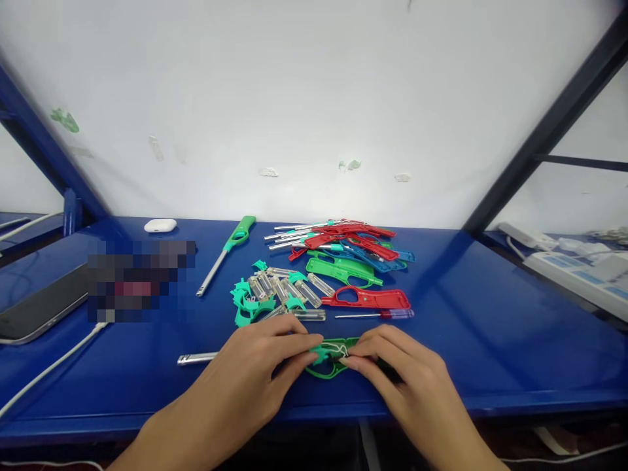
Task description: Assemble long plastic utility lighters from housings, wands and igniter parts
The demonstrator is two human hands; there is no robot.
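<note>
An opened green lighter casing (330, 374) lies near the table's front edge, its silver tube (196, 358) jutting out to the left past my left hand (269, 360). The thumb and fingers of that hand close on a teal trigger (321, 354) in the casing. From the other side my right hand (405, 363) pinches a thin white wire (340, 348) over the casing. My fingers hide much of the casing. Just beyond are clear fuel tanks (282, 290), loose teal triggers (243, 307), a red casing half (377, 299) and a screwdriver (397, 314).
Behind the parts is a pile of red, blue and green lighters (343, 239). A whole green lighter (230, 242) and a white earbud case (160, 226) lie left. A dark device (44, 304) and cable (59, 366) are far left; power strips (579, 275) stand right.
</note>
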